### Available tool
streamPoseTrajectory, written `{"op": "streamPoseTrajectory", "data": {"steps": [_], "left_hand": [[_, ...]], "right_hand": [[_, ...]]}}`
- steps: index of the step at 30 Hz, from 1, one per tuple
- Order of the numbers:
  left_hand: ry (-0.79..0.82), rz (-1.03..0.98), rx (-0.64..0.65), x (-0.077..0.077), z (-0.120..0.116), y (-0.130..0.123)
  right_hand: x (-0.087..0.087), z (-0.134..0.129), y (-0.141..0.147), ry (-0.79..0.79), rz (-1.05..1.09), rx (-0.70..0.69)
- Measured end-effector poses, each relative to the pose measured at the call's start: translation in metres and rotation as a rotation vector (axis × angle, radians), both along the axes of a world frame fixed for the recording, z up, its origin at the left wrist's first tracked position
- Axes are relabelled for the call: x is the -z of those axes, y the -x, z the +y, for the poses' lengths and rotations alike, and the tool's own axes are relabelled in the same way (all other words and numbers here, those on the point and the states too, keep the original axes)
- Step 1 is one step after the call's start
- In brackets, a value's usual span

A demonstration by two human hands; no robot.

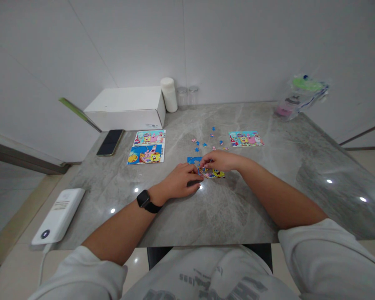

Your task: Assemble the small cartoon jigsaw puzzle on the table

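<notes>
A partly assembled jigsaw puzzle (218, 173) with a blue and yellow cartoon picture lies on the table in front of me. My right hand (220, 160) is over it, thumb and fingers pinched on a small puzzle piece that is mostly hidden by the fingertips. My left hand (185, 181), with a black watch on the wrist, rests at the puzzle's lower left edge, its fingers apart and holding nothing. Beyond the hands several loose puzzle pieces (196, 149) are scattered, mostly blue and pink. Part of the puzzle is covered by my right hand.
Picture cards (148, 154) lie to the left, near a phone (110, 142). Another cartoon picture (246, 138) lies right. Behind stand a white box (125, 112), a white bottle (169, 96) and glass jars (193, 96). A bagged cup (295, 100) is far right, a power bank (59, 214) front left.
</notes>
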State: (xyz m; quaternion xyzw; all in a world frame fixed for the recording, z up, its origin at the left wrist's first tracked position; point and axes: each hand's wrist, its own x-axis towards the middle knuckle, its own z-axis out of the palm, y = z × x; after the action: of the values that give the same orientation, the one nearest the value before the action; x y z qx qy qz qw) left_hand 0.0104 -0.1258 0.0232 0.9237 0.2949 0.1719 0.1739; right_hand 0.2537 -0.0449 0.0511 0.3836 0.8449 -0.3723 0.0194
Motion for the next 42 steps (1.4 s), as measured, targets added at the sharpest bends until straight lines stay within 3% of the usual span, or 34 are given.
{"op": "streamPoseTrajectory", "data": {"steps": [11,27,42], "left_hand": [[-0.005,-0.006,0.001,0.002,0.0009,0.0002],[-0.004,-0.003,0.004,0.0003,0.0003,-0.0002],[-0.003,-0.001,0.005,0.0018,0.0008,0.0004]], "right_hand": [[-0.0027,-0.0005,-0.0012,0.072,0.021,0.015],[-0.0019,0.0031,-0.0019,-0.088,-0.146,0.12],[0.0002,0.0024,-0.0004,-0.088,-0.111,0.08]]}}
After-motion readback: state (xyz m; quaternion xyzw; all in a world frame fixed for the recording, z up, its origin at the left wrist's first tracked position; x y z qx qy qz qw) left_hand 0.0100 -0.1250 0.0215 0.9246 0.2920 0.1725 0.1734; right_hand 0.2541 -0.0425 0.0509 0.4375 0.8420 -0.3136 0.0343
